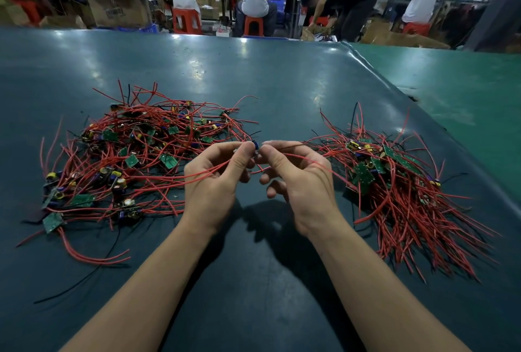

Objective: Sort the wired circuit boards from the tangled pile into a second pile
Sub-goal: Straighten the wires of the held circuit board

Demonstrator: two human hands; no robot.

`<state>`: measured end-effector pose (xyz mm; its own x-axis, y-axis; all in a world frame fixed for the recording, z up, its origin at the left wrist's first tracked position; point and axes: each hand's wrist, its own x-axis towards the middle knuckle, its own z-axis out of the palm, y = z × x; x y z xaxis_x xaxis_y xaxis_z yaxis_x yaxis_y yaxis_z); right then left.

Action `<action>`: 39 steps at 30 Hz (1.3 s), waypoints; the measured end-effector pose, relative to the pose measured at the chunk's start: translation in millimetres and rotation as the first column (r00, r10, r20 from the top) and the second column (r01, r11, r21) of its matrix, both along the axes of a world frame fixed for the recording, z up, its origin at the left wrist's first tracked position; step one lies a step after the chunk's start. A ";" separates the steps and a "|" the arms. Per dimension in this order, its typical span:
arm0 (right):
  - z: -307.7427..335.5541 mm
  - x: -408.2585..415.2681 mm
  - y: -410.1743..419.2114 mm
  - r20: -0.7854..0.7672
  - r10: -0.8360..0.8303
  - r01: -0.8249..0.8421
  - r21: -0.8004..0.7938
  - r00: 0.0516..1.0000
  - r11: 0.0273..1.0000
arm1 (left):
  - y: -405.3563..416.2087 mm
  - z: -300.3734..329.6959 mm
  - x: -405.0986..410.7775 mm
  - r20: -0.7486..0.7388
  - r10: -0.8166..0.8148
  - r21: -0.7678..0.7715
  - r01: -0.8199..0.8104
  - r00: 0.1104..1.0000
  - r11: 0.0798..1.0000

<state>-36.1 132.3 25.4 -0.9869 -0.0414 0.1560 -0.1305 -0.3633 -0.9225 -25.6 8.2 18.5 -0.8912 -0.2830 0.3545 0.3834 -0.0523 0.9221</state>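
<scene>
A tangled pile (132, 154) of small green circuit boards with red and black wires lies on the left of the table. A second pile (394, 182) lies on the right, its red wires fanned towards the front. Between them, raised above the table, my left hand (217, 182) and my right hand (298, 182) pinch one small wired board (256, 146) with a blue capacitor between thumbs and forefingers. Its red wires trail across both palms, left towards the tangled pile and right towards the second pile.
The table (253, 83) has a dark teal mat; a lighter green table (465, 83) adjoins it on the right. Beyond the far edge several people sit on red stools (186, 21) at benches, with cardboard boxes (121, 10) around.
</scene>
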 end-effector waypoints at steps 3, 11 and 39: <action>0.2 0.5 -0.5 -0.021 0.015 -0.016 -0.004 1.000 1.000 | -1.3 0.0 -1.4 0.044 -0.024 0.062 0.022 0.999 0.998; 0.0 -4.3 2.1 -0.107 -0.171 0.180 0.078 0.979 0.981 | -0.6 -3.2 -1.5 0.028 -0.049 0.001 0.049 0.998 0.999; 9.0 -0.2 11.2 -0.236 -0.439 0.425 -0.109 0.867 0.899 | -19.6 -11.4 -6.4 -0.091 0.268 -0.433 -0.281 0.959 0.856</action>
